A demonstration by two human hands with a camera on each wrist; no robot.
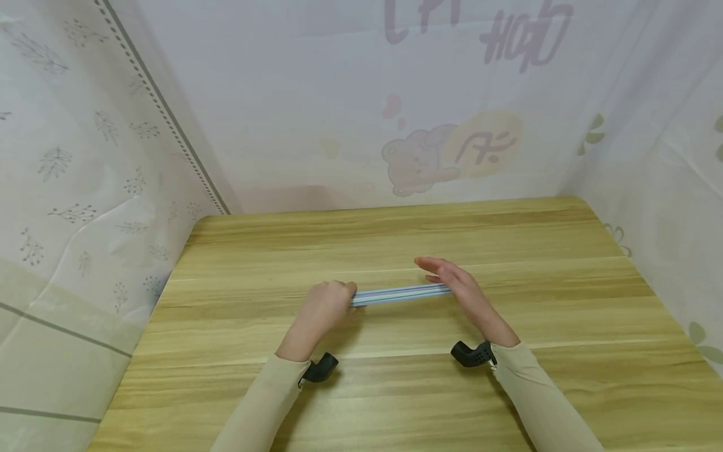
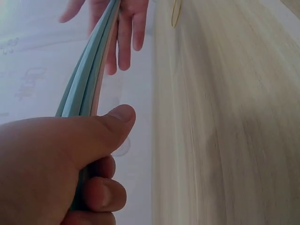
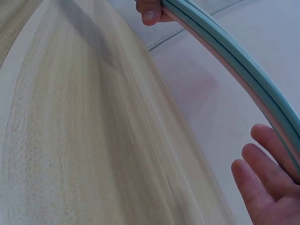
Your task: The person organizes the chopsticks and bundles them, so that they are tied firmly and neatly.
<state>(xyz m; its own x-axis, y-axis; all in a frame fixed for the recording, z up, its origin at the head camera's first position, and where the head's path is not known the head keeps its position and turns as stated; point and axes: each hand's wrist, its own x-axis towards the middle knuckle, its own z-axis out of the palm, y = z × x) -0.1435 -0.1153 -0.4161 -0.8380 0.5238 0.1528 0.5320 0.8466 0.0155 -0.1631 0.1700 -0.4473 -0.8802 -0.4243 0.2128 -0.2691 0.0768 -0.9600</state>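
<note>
A slim stack of long, thin, straight-edged pieces (image 1: 401, 294), pale blue, teal and pink along the edges, is held above the table; its exact kind cannot be told. My left hand (image 1: 327, 306) grips one end, thumb laid over it and fingers curled beneath, as the left wrist view shows. At the far end my right hand (image 1: 460, 289) has its fingers extended, with the stack (image 3: 234, 58) reaching to the palm side. Whether the palm touches it cannot be told.
Beneath both hands lies a wood-grain table (image 1: 395, 395). Patterned cloth (image 1: 316, 113) hangs behind it and at both sides. A thin yellow loop (image 2: 176, 13) shows at the top of the left wrist view. Each wrist carries a black camera mount (image 1: 321, 368).
</note>
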